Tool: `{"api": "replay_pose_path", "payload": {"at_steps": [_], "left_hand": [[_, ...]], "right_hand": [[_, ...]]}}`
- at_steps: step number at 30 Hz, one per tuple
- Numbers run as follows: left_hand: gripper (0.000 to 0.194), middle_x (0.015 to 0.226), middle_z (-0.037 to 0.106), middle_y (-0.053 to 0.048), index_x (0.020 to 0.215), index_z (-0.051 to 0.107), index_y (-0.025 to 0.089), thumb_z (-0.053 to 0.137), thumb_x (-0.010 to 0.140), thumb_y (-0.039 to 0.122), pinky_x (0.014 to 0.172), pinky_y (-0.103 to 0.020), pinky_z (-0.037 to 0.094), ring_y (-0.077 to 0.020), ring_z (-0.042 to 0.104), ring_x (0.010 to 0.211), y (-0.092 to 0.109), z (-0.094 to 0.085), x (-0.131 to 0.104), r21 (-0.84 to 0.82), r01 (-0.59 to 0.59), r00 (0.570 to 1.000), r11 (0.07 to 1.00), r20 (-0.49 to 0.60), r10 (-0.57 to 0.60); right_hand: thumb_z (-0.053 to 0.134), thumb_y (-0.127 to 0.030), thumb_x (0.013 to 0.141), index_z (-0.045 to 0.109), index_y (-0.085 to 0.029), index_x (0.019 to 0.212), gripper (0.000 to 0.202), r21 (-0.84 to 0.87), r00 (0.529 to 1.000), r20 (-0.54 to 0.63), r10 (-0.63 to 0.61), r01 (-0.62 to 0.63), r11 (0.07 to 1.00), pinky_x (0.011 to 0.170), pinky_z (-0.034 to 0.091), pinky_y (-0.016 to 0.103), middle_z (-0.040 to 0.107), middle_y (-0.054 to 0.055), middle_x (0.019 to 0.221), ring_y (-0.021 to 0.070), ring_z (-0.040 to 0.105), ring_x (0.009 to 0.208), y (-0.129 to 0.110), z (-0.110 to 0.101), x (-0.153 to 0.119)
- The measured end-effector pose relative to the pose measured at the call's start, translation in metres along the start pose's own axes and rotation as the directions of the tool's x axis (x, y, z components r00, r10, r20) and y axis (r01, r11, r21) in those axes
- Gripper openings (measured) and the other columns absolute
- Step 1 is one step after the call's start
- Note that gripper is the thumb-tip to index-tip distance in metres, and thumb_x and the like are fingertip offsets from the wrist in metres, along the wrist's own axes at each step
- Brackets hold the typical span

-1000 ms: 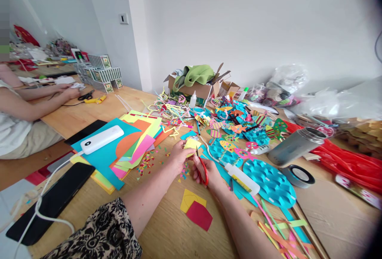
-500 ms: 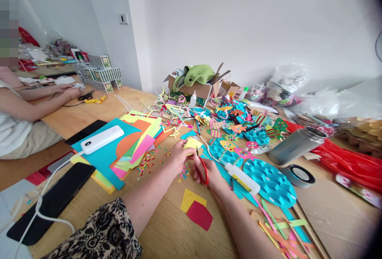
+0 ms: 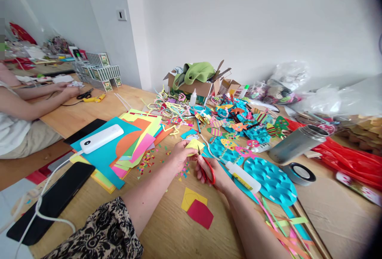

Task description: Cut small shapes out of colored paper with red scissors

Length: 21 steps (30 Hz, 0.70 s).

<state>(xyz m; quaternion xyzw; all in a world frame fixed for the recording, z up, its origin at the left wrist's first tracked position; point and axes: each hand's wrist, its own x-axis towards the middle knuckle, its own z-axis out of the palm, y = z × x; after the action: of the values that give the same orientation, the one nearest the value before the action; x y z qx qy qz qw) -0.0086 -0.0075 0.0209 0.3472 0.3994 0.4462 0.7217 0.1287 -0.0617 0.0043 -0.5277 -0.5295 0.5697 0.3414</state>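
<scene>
A small piece of yellow paper [image 3: 195, 145] is pinched in my left hand [image 3: 180, 156], held above the middle of the table. My right hand [image 3: 205, 171] grips red-handled scissors [image 3: 211, 171], their dark blades pointing up at the paper's lower right edge. Whether the blades touch the paper I cannot tell. Below my hands lie a yellow paper square [image 3: 191, 197] with a curved drawn line and a dark red paper piece [image 3: 201, 213] overlapping it. Tiny coloured paper scraps [image 3: 149, 158] are scattered left of my hands.
Coloured sheets [image 3: 140, 139] with a white power bank [image 3: 102, 139] lie left, near a black phone [image 3: 50, 203]. To the right are a glue bottle [image 3: 243, 177], blue egg-tray discs [image 3: 270, 179], paper fish [image 3: 228, 144] and a steel flask [image 3: 298, 143]. A co-worker's hands [image 3: 67, 90] work far left.
My right hand and the scissors have shifted slightly right and down from the paper. The yellow paper has turned and moved a little right in my left hand.
</scene>
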Motion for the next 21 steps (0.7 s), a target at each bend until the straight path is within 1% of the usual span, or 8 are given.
{"api": "replay_pose_path", "payload": {"at_steps": [4, 7, 15, 21], "left_hand": [[0.029, 0.068, 0.064, 0.000, 0.078, 0.062, 0.015, 0.073, 0.051, 0.008, 0.054, -0.023, 0.045, -0.0115, 0.059, 0.059, 0.0023, 0.0013, -0.0013, 0.001, 0.034, 0.999, 0.999, -0.034, -0.034], [0.032, 0.069, 0.065, 0.000, 0.079, 0.063, 0.015, 0.073, 0.051, 0.007, 0.054, -0.023, 0.045, -0.0114, 0.059, 0.059, 0.0033, 0.0018, -0.0013, 0.003, 0.040, 0.998, 0.999, -0.050, -0.039], [0.030, 0.071, 0.066, -0.001, 0.081, 0.062, 0.015, 0.069, 0.052, 0.008, 0.057, -0.023, 0.048, -0.0114, 0.059, 0.059, 0.0040, -0.0005, 0.0006, 0.033, 0.030, 1.000, 0.999, 0.006, -0.030], [0.032, 0.072, 0.066, -0.002, 0.081, 0.062, 0.015, 0.071, 0.050, 0.010, 0.056, -0.023, 0.047, -0.0121, 0.059, 0.060, -0.0004, -0.0047, 0.0039, 0.036, 0.002, 0.999, 0.999, 0.039, -0.004]], "right_hand": [[0.047, -0.073, 0.083, 0.056, -0.016, 0.071, 0.059, 0.002, 1.000, 0.007, 0.002, -0.002, 1.000, 0.031, 0.031, 0.014, 0.058, -0.001, 0.051, 0.0067, 0.049, 0.037, -0.0010, -0.0002, -0.0006], [0.046, -0.074, 0.083, 0.055, -0.016, 0.071, 0.060, -0.013, 1.000, 0.005, 0.005, -0.005, 1.000, 0.030, 0.031, 0.014, 0.058, -0.001, 0.051, 0.0070, 0.050, 0.036, -0.0016, 0.0000, -0.0010], [0.044, -0.073, 0.084, 0.055, -0.015, 0.073, 0.060, -0.033, 0.999, 0.031, -0.004, 0.005, 0.999, 0.030, 0.033, 0.014, 0.059, 0.000, 0.055, 0.0082, 0.053, 0.041, -0.0091, -0.0013, -0.0062], [0.044, -0.075, 0.082, 0.055, -0.016, 0.073, 0.061, -0.007, 0.999, 0.046, 0.001, -0.001, 1.000, 0.028, 0.034, 0.015, 0.058, -0.001, 0.054, 0.0087, 0.052, 0.039, -0.0061, -0.0005, -0.0047]]}}
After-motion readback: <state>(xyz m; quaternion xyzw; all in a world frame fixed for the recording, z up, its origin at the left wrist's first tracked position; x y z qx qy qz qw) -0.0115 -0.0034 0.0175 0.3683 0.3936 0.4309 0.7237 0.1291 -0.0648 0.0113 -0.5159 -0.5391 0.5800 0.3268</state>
